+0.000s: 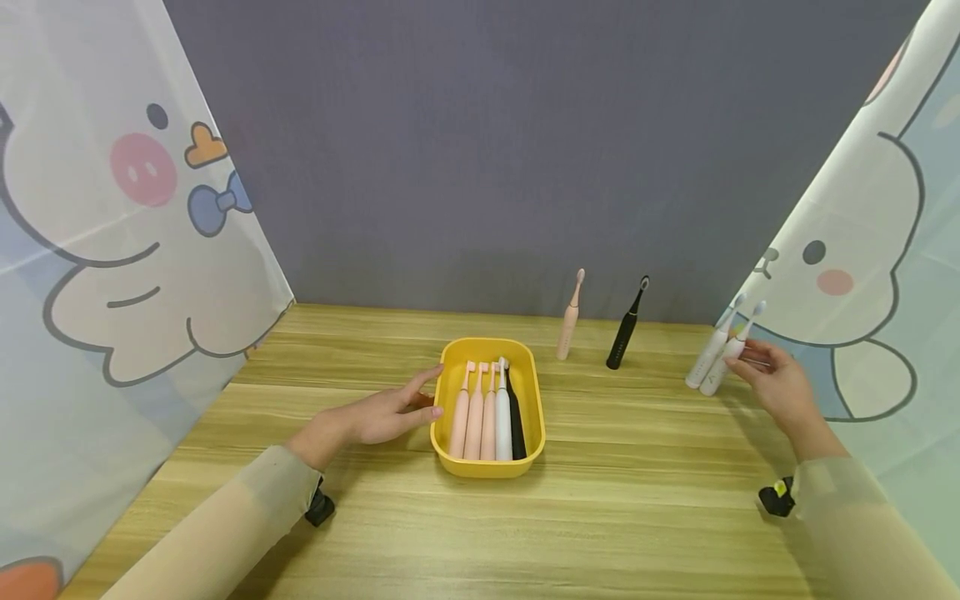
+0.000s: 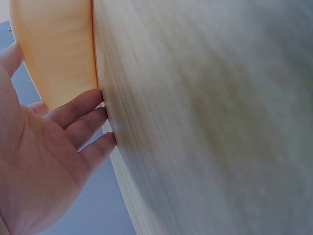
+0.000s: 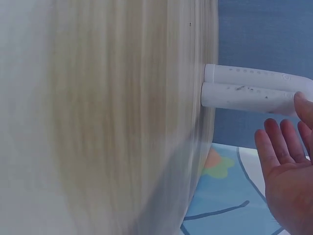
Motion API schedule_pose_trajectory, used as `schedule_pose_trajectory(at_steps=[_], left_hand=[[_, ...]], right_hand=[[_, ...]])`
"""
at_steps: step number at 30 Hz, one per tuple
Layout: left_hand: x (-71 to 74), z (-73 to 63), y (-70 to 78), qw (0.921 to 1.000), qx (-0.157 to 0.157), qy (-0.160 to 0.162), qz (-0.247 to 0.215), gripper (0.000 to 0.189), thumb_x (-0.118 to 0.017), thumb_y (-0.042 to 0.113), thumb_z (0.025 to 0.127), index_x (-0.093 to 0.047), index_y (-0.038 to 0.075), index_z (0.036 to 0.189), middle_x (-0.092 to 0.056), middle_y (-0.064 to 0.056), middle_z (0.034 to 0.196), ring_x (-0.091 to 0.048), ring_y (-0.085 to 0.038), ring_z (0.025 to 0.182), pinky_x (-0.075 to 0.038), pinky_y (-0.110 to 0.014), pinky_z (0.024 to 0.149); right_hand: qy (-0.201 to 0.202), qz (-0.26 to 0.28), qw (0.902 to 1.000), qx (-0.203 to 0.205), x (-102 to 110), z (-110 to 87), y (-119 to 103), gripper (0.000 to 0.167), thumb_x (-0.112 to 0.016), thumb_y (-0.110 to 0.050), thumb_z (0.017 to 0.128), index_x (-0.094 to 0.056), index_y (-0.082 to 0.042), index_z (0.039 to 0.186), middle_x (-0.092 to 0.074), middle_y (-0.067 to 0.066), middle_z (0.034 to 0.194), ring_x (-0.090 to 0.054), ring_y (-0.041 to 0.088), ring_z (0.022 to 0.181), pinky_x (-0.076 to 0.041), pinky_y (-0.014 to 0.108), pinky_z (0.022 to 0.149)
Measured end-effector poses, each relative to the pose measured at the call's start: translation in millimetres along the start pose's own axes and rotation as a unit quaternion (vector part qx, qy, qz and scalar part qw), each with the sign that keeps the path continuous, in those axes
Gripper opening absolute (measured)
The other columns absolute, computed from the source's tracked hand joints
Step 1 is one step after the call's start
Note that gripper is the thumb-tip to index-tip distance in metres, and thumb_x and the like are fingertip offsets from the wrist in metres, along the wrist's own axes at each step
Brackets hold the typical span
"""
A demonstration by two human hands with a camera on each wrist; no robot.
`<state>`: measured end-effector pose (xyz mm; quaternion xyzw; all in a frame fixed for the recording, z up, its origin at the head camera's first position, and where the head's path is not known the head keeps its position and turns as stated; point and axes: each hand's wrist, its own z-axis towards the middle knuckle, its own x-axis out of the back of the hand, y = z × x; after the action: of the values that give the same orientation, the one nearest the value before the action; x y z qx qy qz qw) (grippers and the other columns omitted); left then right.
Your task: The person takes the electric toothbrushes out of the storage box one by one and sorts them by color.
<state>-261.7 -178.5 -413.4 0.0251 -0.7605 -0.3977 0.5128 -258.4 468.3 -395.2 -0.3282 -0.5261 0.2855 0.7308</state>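
At the right, two white electric toothbrushes stand upright side by side. My right hand (image 1: 776, 387) pinches the nearer white toothbrush (image 1: 726, 365) at its handle, the thumb (image 3: 301, 103) on its side and the other fingers loosely extended. The farther white toothbrush (image 1: 707, 358) stands against it. My left hand (image 1: 382, 414) rests at the left side of a yellow bin (image 1: 538, 417), its thumb and fingers spread and touching the wall. Inside lie three pink toothbrushes (image 1: 474, 425), a white one (image 1: 503, 425) and a black one (image 1: 517, 429), side by side with heads toward the back.
A pink toothbrush (image 1: 568, 329) and a black toothbrush (image 1: 622, 337) stand upright on the wooden table (image 1: 615, 500) between the bin and my right hand. A grey panel (image 1: 487, 167) rises behind the table. Cartoon-printed cloths (image 1: 97, 275) hang at both sides.
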Motion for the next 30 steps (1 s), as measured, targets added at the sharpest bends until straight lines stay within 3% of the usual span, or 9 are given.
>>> schedule_pose_trajectory(at_steps=[11, 14, 19, 24, 30], left_hand=[[-0.6, -0.6, 0.9, 1.0000, 0.003, 0.000, -0.001, 0.088, -0.047, 0.070, 0.111, -0.005, 0.033, 0.178, -0.059, -0.014, 0.163, -0.055, -0.040, 0.152, -0.036, -0.065, 0.130], [-0.1, -0.2, 0.3, 1.0000, 0.003, -0.001, 0.002, 0.088, -0.046, 0.070, 0.111, -0.004, 0.033, 0.178, -0.058, -0.013, 0.163, -0.054, -0.040, 0.152, -0.035, -0.065, 0.130], [1.3, 0.1, 0.4, 1.0000, 0.002, -0.001, 0.007, 0.087, -0.046, 0.070, 0.111, -0.004, 0.034, 0.178, -0.059, -0.012, 0.163, -0.055, -0.039, 0.151, -0.036, -0.065, 0.129], [2.1, -0.1, 0.6, 1.0000, 0.000, -0.001, 0.007, 0.087, -0.046, 0.069, 0.111, -0.004, 0.033, 0.178, -0.059, -0.014, 0.162, -0.055, -0.039, 0.151, -0.037, -0.064, 0.129], [0.8, 0.2, -0.3, 1.0000, -0.001, -0.001, 0.005, 0.087, -0.046, 0.069, 0.111, -0.004, 0.033, 0.178, -0.060, -0.014, 0.162, -0.055, -0.040, 0.151, -0.037, -0.064, 0.129]], right_hand=[[-0.005, -0.003, 0.9999, 0.011, 10.1, -18.0, 4.4, 0.076, -0.069, -0.036, 0.110, -0.039, 0.006, 0.165, -0.051, -0.041, 0.116, -0.049, -0.027, 0.098, -0.050, 0.001, 0.079], [-0.009, 0.010, 0.9997, 0.021, 11.3, -23.3, 1.3, 0.070, -0.069, -0.031, 0.111, -0.041, 0.004, 0.165, -0.052, -0.041, 0.117, -0.052, -0.027, 0.100, -0.050, 0.001, 0.081], [-0.021, 0.031, 0.9989, 0.027, 10.7, -31.2, -7.7, 0.052, -0.071, -0.022, 0.110, -0.053, -0.010, 0.157, -0.055, -0.044, 0.118, -0.058, -0.026, 0.101, -0.051, 0.002, 0.081], [-0.042, 0.033, 0.9983, 0.025, 2.5, -38.4, -20.1, 0.047, -0.073, -0.023, 0.109, -0.058, -0.020, 0.153, -0.057, -0.045, 0.120, -0.060, -0.025, 0.102, -0.050, 0.002, 0.081], [-0.079, 0.057, 0.9939, 0.053, -19.7, -45.2, -39.3, 0.039, -0.071, -0.020, 0.110, -0.060, -0.026, 0.147, -0.064, -0.038, 0.124, -0.066, -0.017, 0.104, -0.054, 0.008, 0.083]])
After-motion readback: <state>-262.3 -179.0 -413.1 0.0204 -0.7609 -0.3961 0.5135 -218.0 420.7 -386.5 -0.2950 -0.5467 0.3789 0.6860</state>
